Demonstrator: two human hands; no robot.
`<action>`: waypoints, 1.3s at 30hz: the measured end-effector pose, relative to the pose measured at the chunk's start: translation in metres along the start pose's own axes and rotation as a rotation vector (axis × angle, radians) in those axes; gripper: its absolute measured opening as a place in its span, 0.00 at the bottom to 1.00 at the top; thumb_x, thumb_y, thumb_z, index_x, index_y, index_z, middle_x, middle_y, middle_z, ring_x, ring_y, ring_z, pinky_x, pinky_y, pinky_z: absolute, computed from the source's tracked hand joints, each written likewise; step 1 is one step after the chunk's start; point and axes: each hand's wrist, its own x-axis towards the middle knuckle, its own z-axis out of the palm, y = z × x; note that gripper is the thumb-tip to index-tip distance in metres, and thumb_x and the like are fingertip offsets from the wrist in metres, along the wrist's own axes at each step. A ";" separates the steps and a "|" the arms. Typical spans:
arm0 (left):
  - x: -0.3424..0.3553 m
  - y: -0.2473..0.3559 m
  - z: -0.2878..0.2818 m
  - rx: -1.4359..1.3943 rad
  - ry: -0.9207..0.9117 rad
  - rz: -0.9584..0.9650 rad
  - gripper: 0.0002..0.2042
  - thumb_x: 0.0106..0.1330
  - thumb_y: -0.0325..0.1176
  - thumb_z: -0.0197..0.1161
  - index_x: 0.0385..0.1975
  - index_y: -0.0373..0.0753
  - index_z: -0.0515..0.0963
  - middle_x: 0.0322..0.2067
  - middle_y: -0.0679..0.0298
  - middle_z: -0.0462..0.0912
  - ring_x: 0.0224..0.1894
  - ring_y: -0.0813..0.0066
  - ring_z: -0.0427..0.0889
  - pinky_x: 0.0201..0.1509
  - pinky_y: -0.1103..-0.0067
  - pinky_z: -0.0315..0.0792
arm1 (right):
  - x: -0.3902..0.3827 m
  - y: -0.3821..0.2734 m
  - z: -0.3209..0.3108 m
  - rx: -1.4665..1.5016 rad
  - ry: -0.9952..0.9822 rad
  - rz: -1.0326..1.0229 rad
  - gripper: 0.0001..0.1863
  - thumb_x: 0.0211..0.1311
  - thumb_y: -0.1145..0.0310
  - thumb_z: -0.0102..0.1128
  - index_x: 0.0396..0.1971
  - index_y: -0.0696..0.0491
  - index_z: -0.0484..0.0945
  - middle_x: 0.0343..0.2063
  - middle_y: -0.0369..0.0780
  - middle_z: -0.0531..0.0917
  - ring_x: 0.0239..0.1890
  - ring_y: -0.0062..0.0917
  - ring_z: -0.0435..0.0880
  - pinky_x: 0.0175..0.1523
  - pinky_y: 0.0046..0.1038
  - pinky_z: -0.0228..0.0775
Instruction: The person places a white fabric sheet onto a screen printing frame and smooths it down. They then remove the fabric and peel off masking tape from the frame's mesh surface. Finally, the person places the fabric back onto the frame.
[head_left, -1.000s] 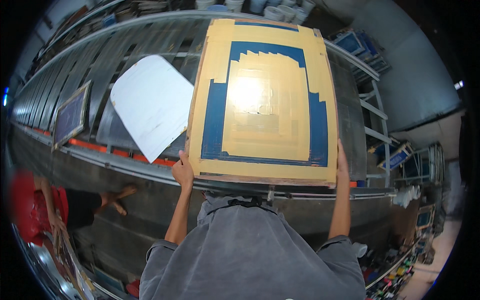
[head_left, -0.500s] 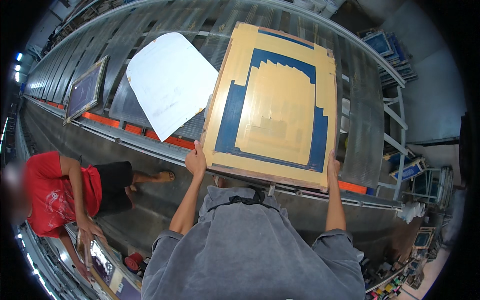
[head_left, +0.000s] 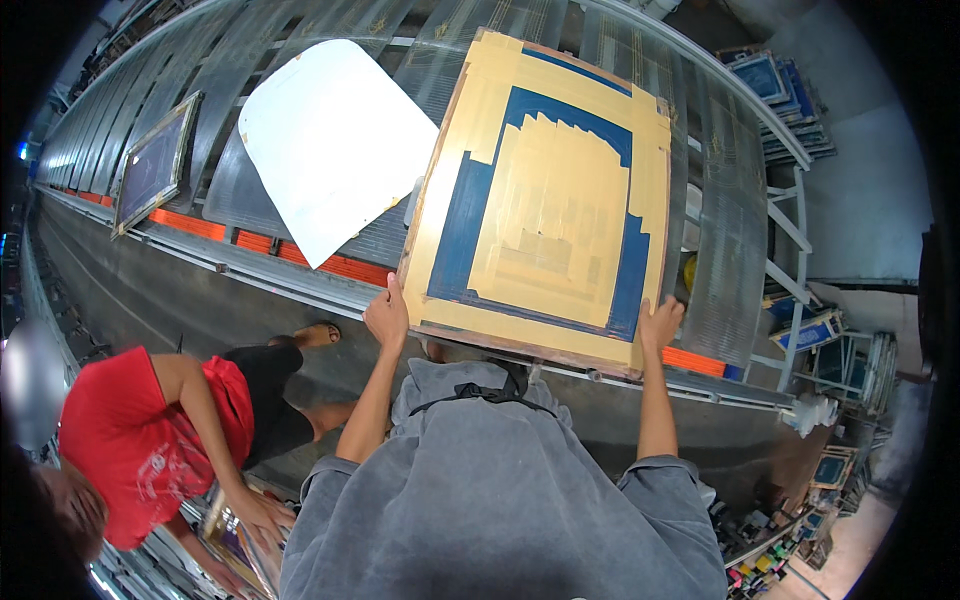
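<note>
A large screen-printing frame, covered in yellow tape around a stepped blue band, lies tilted on the slatted rack before me. My left hand grips its lower left corner, thumb on top and the other fingers partly hidden under the edge. At the lower right corner is my right hand, its thumb against the edge and its fingers spread beside it. Left of the frame, a white rounded board rests on the rack, its right edge close to the frame's side.
A smaller dark framed screen leans over the rack's left front edge. Below left, a person in a red shirt bends over another frame. Several stacked screens stand beyond the right end. An orange strip runs along the rack's front.
My right hand has shifted slightly left and inward at the corner, its fingers now spread. The person in red has moved right and bent lower. The large frame stays on the rack.
</note>
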 end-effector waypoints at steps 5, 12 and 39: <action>-0.002 0.003 -0.004 0.007 0.021 -0.028 0.36 0.74 0.60 0.49 0.15 0.31 0.78 0.16 0.43 0.77 0.23 0.41 0.76 0.34 0.55 0.64 | -0.012 -0.190 -0.077 0.669 -0.372 -0.207 0.09 0.63 0.72 0.61 0.41 0.57 0.84 0.39 0.45 0.85 0.42 0.37 0.85 0.51 0.34 0.77; -0.002 0.011 -0.005 0.042 -0.003 -0.039 0.35 0.74 0.61 0.49 0.22 0.31 0.83 0.20 0.41 0.79 0.26 0.41 0.80 0.35 0.54 0.68 | -0.075 -0.304 -0.043 0.629 -0.559 -0.797 0.06 0.59 0.71 0.63 0.34 0.55 0.85 0.32 0.44 0.83 0.44 0.39 0.80 0.51 0.42 0.69; -0.006 0.012 -0.003 0.046 -0.051 0.006 0.36 0.75 0.63 0.44 0.30 0.34 0.87 0.22 0.47 0.84 0.27 0.44 0.83 0.34 0.57 0.71 | -0.106 -0.285 -0.028 0.797 -0.366 -0.758 0.10 0.62 0.72 0.60 0.42 0.55 0.77 0.45 0.43 0.78 0.50 0.38 0.76 0.52 0.38 0.66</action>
